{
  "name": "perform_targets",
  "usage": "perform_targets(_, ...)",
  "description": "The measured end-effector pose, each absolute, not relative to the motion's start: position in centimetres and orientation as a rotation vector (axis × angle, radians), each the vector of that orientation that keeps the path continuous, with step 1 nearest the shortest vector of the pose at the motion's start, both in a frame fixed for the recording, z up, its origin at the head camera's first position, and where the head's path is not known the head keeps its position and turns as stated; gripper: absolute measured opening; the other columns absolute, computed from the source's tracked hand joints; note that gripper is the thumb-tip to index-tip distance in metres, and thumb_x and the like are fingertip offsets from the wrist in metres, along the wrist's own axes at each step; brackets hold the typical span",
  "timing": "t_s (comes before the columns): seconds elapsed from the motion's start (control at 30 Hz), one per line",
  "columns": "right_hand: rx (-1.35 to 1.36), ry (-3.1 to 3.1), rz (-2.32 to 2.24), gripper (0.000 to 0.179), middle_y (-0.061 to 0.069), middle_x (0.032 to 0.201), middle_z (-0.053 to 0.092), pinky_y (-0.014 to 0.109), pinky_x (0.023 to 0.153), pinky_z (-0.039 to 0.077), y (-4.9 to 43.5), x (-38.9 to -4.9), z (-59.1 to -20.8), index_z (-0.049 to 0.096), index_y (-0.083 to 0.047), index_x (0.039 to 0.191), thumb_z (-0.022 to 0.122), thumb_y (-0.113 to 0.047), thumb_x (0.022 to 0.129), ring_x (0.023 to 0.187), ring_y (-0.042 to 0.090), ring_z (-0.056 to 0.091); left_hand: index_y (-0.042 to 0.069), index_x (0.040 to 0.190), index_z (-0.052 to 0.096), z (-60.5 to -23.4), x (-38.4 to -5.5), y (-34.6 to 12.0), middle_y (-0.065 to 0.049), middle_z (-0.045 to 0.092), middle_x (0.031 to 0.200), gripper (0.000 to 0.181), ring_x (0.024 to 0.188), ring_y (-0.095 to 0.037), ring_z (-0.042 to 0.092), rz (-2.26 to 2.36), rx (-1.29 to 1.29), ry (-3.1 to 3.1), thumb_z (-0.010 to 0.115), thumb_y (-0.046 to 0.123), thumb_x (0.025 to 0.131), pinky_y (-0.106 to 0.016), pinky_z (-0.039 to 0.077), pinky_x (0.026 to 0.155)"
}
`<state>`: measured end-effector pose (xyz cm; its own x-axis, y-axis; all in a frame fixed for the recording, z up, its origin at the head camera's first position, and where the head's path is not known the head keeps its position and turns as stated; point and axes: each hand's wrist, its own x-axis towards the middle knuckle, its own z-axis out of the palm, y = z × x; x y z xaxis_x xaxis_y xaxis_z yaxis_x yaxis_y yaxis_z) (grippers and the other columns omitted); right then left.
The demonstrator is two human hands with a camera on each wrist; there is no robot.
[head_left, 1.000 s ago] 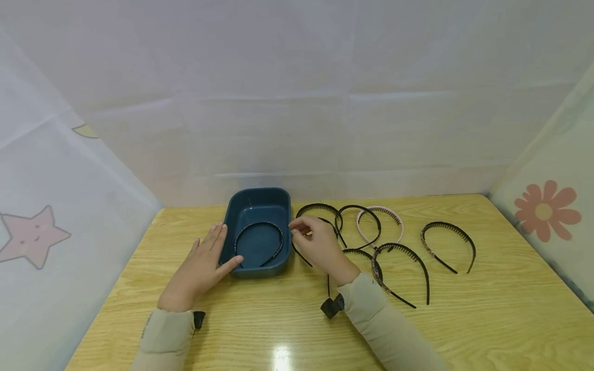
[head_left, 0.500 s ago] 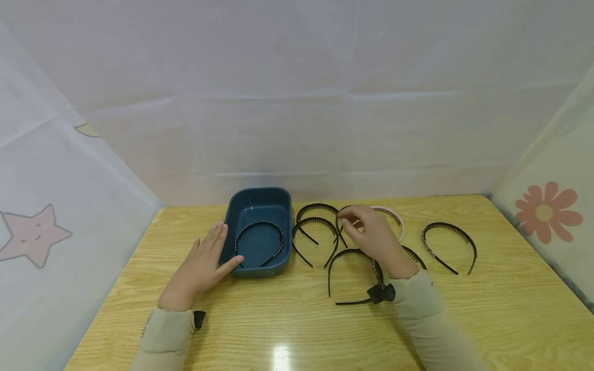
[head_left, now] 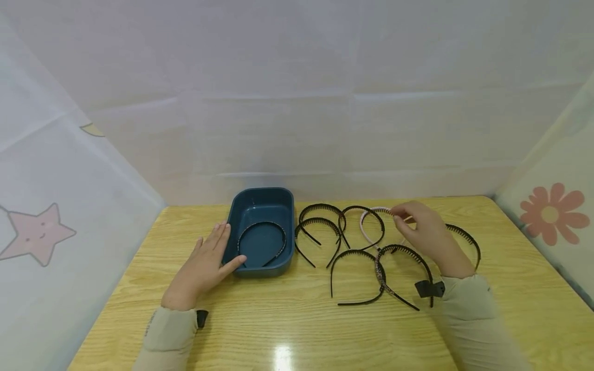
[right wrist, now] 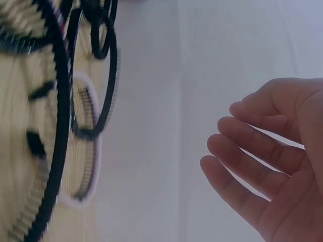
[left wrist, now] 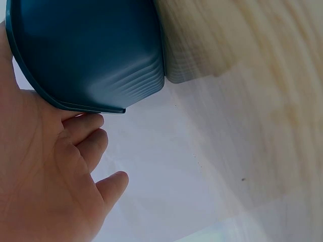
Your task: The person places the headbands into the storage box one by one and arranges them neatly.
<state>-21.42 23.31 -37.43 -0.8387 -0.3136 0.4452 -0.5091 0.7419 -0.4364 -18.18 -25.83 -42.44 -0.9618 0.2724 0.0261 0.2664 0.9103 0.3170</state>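
A dark blue plastic tub [head_left: 262, 197] stands left of centre in the head view, with one thin dark headband [head_left: 262, 223] lying in it. My left hand [head_left: 201, 268] rests along the tub's left side, fingers straight and thumb over the front rim. In the left wrist view that hand [left wrist: 55, 171] lies against the tub's outer wall. My right hand [head_left: 426, 238] hovers over the right part of the headbands, its fingers loosely bent and holding nothing. Its fingertips overlap the edge of a pink toothed headband [head_left: 363, 226] in the head view.
Several black toothed headbands lie right of the tub, some overlapping. A patterned headband [head_left: 380, 270] crosses another in front. The farthest-right headband [head_left: 473, 241] is partly hidden by my right hand. The wooden table [head_left: 241, 330] meets a pale cloth backdrop [head_left: 260, 129] behind.
My right hand has moved right, from beside the tub across the headbands, letting go of a black toothed headband that now lies next to the tub. My left hand has stayed put.
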Motion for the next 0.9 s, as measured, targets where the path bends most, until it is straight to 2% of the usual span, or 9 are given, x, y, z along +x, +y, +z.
perform_targets(0.2, 0.485, -2.737, 0.764, 0.029, 0.028, 0.121, 0.061, 0.062, 0.086, 0.052, 27.1, -21.3, -37.5, 0.062, 0.008, 0.127, 0.055, -0.009, 0.105, 0.107, 0.046, 0.06, 0.001, 0.162, 0.01, -42.5, -18.1, -25.8, -0.016, 0.004, 0.17, 0.096, 0.156, -0.035, 0.005, 0.498, 0.435, 3.061, 0.051, 0.062, 0.1, -0.065, 0.007, 0.121)
perform_targets(0.43, 0.34, -2.712, 0.707, 0.031, 0.033, 0.122, 0.058, 0.065, 0.087, 0.048, 31.1, -21.1, -38.4, 0.06, 0.011, 0.127, 0.054, -0.008, 0.103, 0.106, 0.049, 0.058, 0.001, 0.162, 0.011, -42.4, -17.9, -25.8, -0.016, 0.005, 0.17, 0.095, 0.156, -0.035, 0.005, 0.496, 0.432, 3.064, 0.052, 0.061, 0.1, -0.065, 0.007, 0.121)
perform_targets(0.7, 0.164, -2.726, 0.725, 0.034, 0.035, 0.123, 0.057, 0.065, 0.085, 0.047, 33.2, -20.8, -39.7, 0.057, 0.012, 0.129, 0.052, -0.009, 0.103, 0.106, 0.05, 0.056, 0.0, 0.162, 0.012, -42.5, -17.9, -25.8, -0.018, 0.007, 0.169, 0.097, 0.155, -0.037, 0.007, 0.492, 0.433, 3.074, 0.048, 0.065, 0.1, -0.066, 0.008, 0.12)
perform_targets(0.9, -0.028, -2.681, 0.805, 0.04, 0.04, 0.127, 0.053, 0.068, 0.082, 0.045, 34.7, -20.6, -40.8, 0.053, 0.014, 0.133, 0.05, -0.011, 0.103, 0.112, 0.055, 0.051, 0.001, 0.162, 0.011, -42.6, -17.9, -25.8, -0.016, 0.006, 0.169, 0.095, 0.156, -0.036, 0.006, 0.502, 0.441, 3.073, 0.052, 0.061, 0.1, -0.065, 0.007, 0.121)
